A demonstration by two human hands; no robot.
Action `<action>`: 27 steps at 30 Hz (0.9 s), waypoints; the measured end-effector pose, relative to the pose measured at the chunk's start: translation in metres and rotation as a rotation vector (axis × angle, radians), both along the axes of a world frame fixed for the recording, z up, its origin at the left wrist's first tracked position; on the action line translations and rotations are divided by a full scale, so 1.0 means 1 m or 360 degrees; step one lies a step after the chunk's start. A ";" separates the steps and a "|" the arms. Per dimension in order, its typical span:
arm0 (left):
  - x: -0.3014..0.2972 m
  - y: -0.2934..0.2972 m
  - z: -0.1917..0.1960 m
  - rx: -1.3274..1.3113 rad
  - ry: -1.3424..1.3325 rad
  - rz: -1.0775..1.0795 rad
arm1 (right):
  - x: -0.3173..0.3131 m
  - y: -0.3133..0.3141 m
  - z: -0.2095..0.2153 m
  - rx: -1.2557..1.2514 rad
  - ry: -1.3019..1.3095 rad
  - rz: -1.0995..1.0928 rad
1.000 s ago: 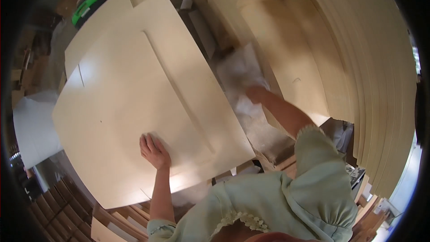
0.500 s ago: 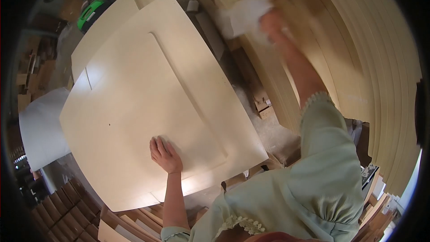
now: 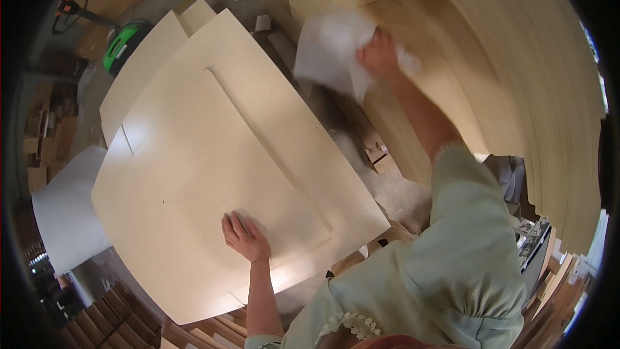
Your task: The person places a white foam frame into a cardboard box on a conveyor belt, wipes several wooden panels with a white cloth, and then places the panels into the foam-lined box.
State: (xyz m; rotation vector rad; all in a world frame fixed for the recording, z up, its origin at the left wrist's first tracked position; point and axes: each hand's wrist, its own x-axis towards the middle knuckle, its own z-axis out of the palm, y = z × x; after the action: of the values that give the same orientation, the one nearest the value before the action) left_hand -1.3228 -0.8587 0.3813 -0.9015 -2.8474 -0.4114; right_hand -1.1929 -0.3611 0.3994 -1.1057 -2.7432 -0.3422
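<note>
A large cream-coloured panel with a long shallow groove and a few thin seams lies before me. My left hand rests on its near part, fingers stretched out, holding nothing that I can see. Up at the right, beyond the panel's edge, my right hand is closed on a thin white sheet. The sheet hangs loosely and is blurred by motion; whether it is foam or cloth I cannot tell. Part of another cream panel shows beneath the far left edge of the large one.
Tall stacks of cream boards rise on the right. A green and black pallet truck stands at the far left. Another white sheet lies beside the panel's left edge. Brown wooden pieces are stacked at the lower left.
My right hand has swung nearer and slightly left with the white sheet, which has spread out more. My left hand stays on the panel. The whole view has shifted a little.
</note>
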 end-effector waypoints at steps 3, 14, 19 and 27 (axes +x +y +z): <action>-0.002 -0.002 -0.003 0.0024 0.0022 0.0033 | 0.060 -0.071 -0.016 -0.0546 0.0222 0.0480; -0.006 0.001 -0.005 -0.0032 -0.0010 0.0028 | -0.009 0.152 0.003 0.0129 -0.0055 -0.0250; -0.003 -0.006 -0.013 -0.0019 0.0051 0.0001 | -0.037 0.126 -0.009 0.0215 0.0026 -0.0273; -0.002 -0.004 -0.004 0.0040 0.0004 0.0006 | 0.202 0.003 -0.017 -0.0015 -0.0083 -0.0481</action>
State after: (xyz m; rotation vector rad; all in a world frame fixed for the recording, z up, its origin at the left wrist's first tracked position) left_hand -1.3244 -0.8624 0.3776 -0.8911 -2.8350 -0.4439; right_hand -0.9913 -0.3581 0.3823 -1.5378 -2.6211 -0.4014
